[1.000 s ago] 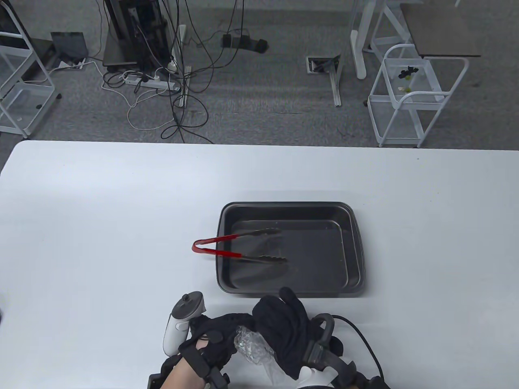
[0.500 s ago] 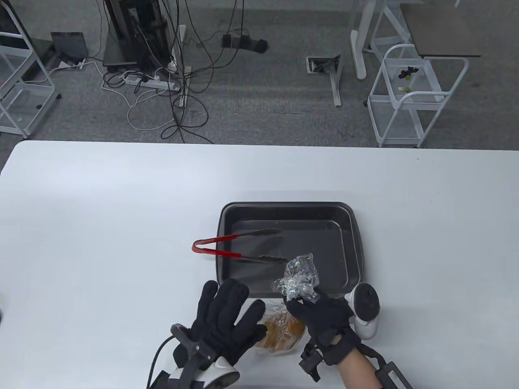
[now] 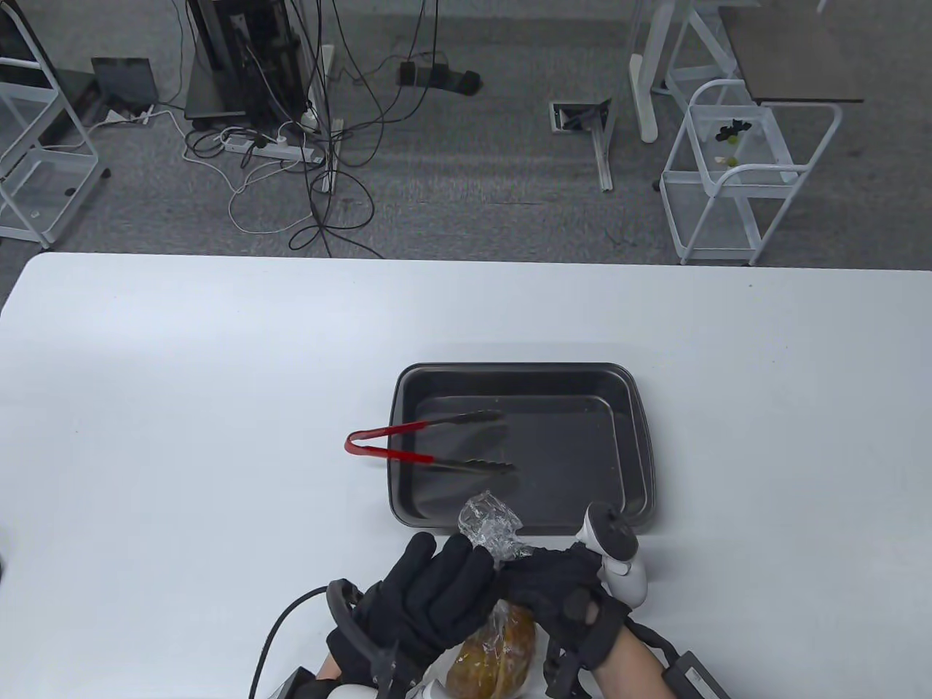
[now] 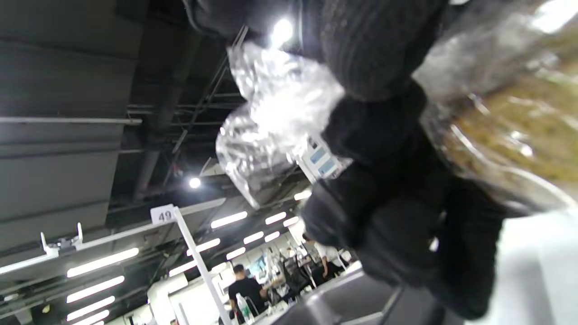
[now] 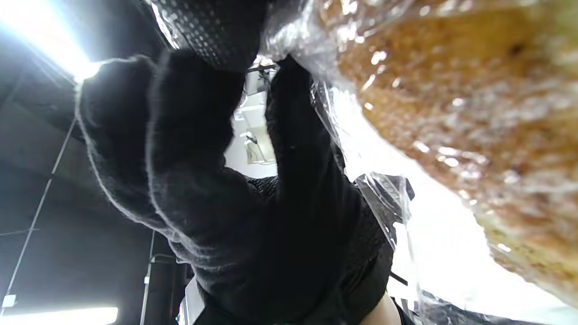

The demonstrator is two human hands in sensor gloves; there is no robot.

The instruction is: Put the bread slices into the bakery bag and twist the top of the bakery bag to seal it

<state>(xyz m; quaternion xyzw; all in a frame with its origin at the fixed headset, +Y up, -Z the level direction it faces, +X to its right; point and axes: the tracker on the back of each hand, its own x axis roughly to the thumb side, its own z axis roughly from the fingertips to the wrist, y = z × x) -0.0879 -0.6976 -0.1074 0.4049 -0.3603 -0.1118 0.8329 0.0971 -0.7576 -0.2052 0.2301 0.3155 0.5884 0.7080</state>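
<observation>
The clear bakery bag (image 3: 489, 526) is lifted just above the table's near edge, its crinkled top sticking up towards the tray. Brown bread slices (image 3: 495, 648) fill its lower part and show close up through the plastic (image 5: 451, 113). My right hand (image 3: 561, 590) grips the bag's twisted neck in a fist. My left hand (image 3: 426, 597) lies on the bag from the left, fingers almost straight, their tips touching the neck. Its thumb is hidden. From the left wrist, the crumpled top (image 4: 275, 113) sits beside a left finger (image 4: 375, 49).
A dark baking tray (image 3: 633, 451) stands just beyond the hands. Red-handled tongs (image 3: 393, 444) lie across its left rim, tips inside. A cable (image 3: 280, 633) trails from my left wrist. The table's far edge faces a floor with cords and white carts.
My right hand has drawn the bag's top back towards me and to the left. The left hand, spread wide half a second ago, has closed its fingers together and come onto the bag.
</observation>
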